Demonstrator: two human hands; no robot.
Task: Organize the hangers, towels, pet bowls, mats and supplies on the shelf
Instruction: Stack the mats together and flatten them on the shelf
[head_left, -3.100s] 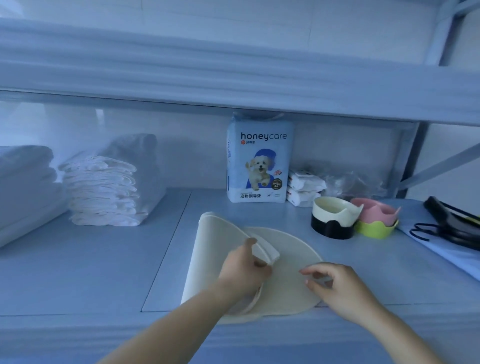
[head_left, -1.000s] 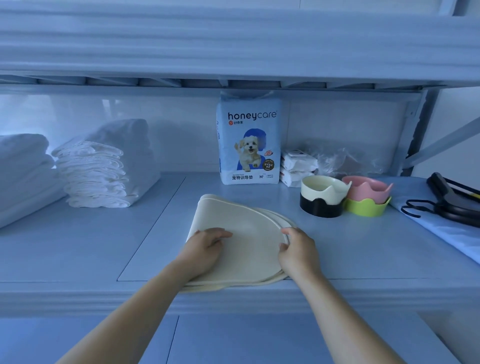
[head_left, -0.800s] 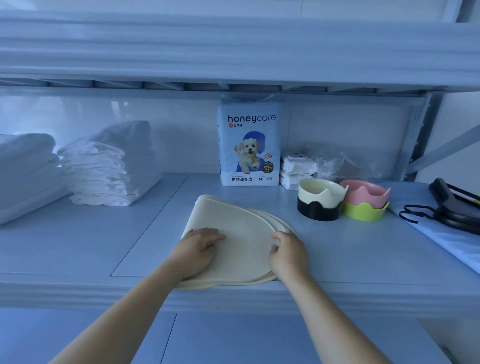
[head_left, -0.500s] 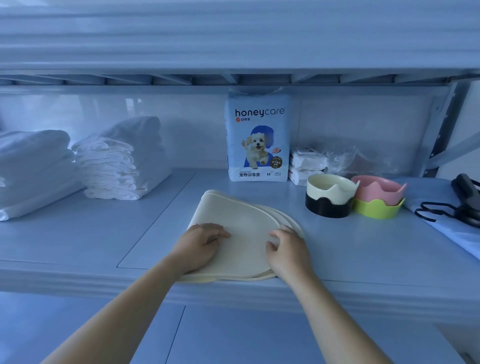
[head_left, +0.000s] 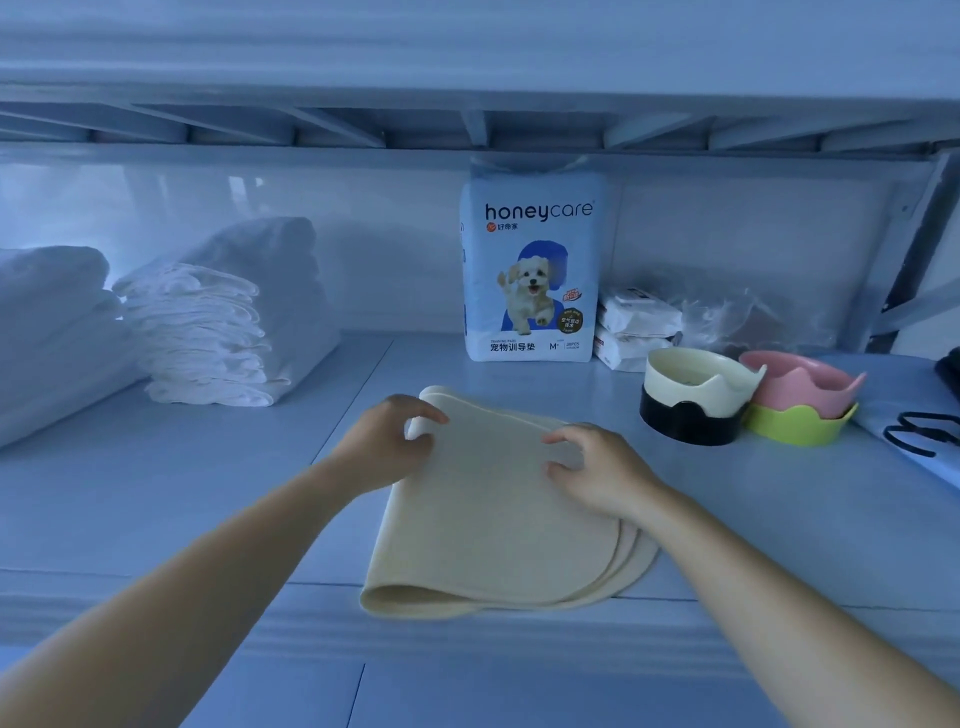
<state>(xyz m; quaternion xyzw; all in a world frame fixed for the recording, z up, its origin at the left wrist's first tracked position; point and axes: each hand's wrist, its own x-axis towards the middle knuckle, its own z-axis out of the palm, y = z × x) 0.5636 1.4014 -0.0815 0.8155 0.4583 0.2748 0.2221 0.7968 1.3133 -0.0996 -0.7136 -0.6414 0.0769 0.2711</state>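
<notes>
Left hand (head_left: 387, 441) is on the far left corner of the folded mats (head_left: 493, 514), fingers curled over the rolled edge and pinching it. Right hand (head_left: 597, 475) sits on the far right side of the same stack, fingers bent and pressing down on the top layer, not wrapped around anything.

From the one head view: the cream mats lie folded over in layers at the middle front of the shelf (head_left: 208, 493), the fold toward the left, the rounded edges fanned slightly at the right. Their near end reaches the shelf's front lip and looks to overhang it a touch.

Much looks sorted already. White towels (head_left: 208, 338) are stacked at the left. The honeycare pad pack (head_left: 530, 270) stands upright at the back wall, small wipe packs (head_left: 634, 327) just beside it. The cream-and-black bowl (head_left: 693, 395) and the pink-on-green bowls (head_left: 800, 405) sit nested at the right. Black hangers (head_left: 924, 431) are cut off at the right edge, so their state is unclear.

Still to do, I'd judge: square up the mats and place them.

Open room lies between towels and mats; the bowls leave less on the right.
</notes>
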